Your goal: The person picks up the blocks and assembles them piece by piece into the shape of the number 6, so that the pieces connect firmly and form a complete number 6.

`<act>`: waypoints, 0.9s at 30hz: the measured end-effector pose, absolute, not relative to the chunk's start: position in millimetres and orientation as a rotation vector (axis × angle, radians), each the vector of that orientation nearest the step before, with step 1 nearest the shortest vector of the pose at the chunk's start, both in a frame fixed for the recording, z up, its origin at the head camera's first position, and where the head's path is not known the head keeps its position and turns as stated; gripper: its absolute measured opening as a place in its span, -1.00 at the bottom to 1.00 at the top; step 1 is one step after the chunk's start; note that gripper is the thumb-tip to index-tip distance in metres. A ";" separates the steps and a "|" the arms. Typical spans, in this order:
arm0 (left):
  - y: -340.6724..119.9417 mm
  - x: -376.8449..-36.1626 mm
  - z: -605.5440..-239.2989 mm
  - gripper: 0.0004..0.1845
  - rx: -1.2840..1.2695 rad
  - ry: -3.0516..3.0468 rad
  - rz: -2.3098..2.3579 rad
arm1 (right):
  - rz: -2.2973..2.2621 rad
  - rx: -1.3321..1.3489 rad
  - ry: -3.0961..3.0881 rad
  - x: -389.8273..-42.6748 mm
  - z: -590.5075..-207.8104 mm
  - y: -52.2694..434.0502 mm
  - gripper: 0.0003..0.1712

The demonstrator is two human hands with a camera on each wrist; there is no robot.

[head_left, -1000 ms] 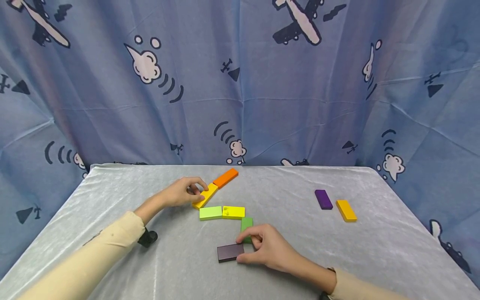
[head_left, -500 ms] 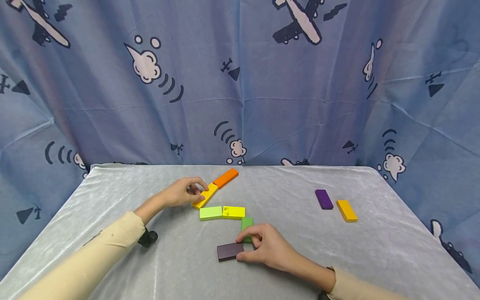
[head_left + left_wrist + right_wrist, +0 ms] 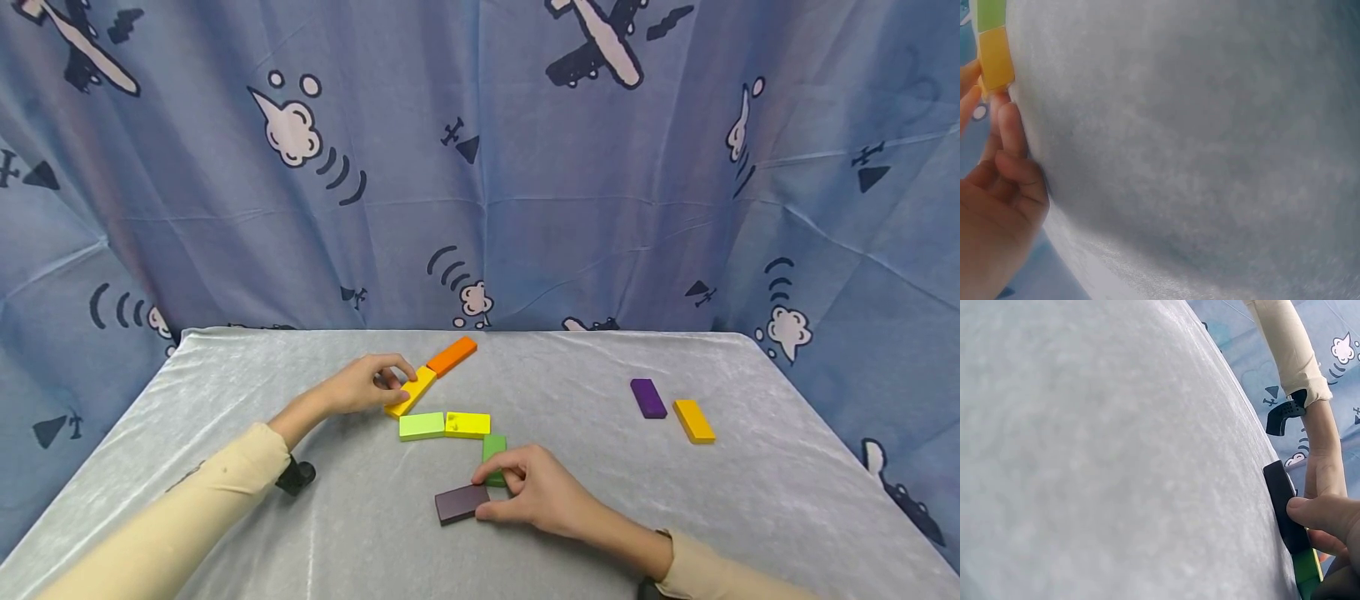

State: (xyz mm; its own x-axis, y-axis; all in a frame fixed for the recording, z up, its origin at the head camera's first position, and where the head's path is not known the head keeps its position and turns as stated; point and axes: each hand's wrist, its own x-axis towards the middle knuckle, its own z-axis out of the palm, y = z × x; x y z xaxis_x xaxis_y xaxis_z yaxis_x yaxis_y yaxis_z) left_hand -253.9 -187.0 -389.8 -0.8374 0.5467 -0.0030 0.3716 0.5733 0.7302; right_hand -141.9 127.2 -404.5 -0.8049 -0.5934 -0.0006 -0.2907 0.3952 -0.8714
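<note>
My left hand pinches a flat yellow block between thumb and fingers. That block lies slanted, its far end against an orange block. A light green block is close to its near end, with a bright yellow block end to end beside it. A green block runs from there toward me, partly covered by my right fingers. With thumb and fingertips my right hand grips the right end of a dark block. In the right wrist view the dark block meets the green block.
A purple block and another yellow block lie apart on the right of the table. Pale grey cloth covers the table. A blue printed curtain hangs behind it and along both sides.
The dark block has turned slightly, its right end tilting away from me, and my right hand has shifted a little right with it. My left hand stays in place.
</note>
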 end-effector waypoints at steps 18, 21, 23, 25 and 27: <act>-186.5 -255.3 -388.3 -0.74 0.752 2.578 1.107 | -1.362 -0.798 2.315 -146.1 -401.9 128.6 -0.72; -186.3 -255.0 -388.0 -0.74 0.749 2.579 1.104 | -1.379 -0.822 2.307 -145.7 -401.1 129.4 -0.70; -186.1 -255.0 -388.2 -0.74 0.747 2.581 1.103 | -1.393 -0.813 2.294 -145.6 -399.6 130.7 -0.68; -186.2 -254.7 -388.7 -0.75 0.752 2.583 1.102 | -1.416 -0.812 2.280 -145.9 -398.4 133.6 -0.66; -186.5 -254.4 -389.2 -0.75 0.753 2.583 1.101 | -1.445 -0.821 2.267 -146.8 -397.7 138.2 -0.67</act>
